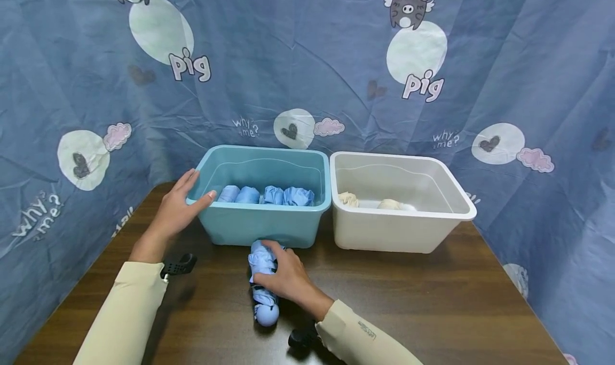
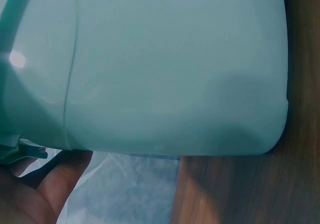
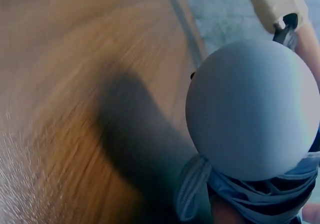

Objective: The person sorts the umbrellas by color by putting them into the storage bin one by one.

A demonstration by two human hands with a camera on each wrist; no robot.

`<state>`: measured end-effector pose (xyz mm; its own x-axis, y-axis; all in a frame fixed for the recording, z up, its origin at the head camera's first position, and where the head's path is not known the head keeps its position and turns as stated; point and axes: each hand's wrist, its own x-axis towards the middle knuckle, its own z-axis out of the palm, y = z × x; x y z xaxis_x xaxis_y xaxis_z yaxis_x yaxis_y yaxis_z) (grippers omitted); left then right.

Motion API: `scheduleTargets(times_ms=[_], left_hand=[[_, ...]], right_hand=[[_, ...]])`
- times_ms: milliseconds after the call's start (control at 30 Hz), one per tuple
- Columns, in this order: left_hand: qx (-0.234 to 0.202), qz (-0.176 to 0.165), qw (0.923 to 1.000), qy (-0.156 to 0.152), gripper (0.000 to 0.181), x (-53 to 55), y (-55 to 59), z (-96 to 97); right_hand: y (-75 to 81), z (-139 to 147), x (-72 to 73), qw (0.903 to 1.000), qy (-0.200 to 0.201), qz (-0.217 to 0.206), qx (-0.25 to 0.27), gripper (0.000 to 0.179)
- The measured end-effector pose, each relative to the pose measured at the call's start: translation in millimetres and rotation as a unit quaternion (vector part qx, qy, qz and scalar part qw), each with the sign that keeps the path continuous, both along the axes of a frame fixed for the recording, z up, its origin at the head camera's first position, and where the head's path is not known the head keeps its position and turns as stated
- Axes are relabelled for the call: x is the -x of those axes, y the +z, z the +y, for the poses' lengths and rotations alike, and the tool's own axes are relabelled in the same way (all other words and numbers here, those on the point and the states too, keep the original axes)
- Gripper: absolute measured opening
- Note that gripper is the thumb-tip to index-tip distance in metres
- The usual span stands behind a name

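Note:
My right hand [image 1: 288,274] grips a folded blue umbrella [image 1: 266,295] across its upper part, thumb on one side and fingers on the other. The umbrella lies lengthwise in front of the teal bin [image 1: 257,223]; its round knob [image 3: 252,109] faces the near side, and loose fabric folds [image 3: 260,196] gather behind the knob in the right wrist view. With fairly straight, spread fingers, my left hand [image 1: 175,210] rests on the teal bin's front left corner, its thumb over the rim. Several blue cloth bundles [image 1: 274,195] sit in a row inside that bin.
A white bin [image 1: 389,231] stands right beside the teal one and holds cream cloth bundles [image 1: 348,199]. Both bins are on a brown wooden table [image 1: 408,301]. A blue printed curtain [image 1: 288,87] hangs behind the table and along its sides.

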<state>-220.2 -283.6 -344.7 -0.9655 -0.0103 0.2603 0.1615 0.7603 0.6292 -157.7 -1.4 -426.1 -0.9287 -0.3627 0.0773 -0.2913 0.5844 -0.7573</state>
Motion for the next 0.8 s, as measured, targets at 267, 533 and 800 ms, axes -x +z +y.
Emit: scheduleTargets(times_ms=[267,533,800], left_hand=[[-0.001,-0.008,1.0,0.001,0.087,-1.5,2.4,2.9],[-0.005,0.003,1.0,0.002,0.086,-3.1,0.6,1.0],[-0.005,0.005,1.0,0.001,0.086,0.4,-2.1,0.2]], right_hand=[[14.5,9,-15.1,0.9983,0.027,-0.021,0.048,0.07],[46.3,23,-31.9,0.997,0.06,0.01,0.048,0.071],[83.5,36,-37.4,0.9893,0.098,-0.011,0.108,0.072]])
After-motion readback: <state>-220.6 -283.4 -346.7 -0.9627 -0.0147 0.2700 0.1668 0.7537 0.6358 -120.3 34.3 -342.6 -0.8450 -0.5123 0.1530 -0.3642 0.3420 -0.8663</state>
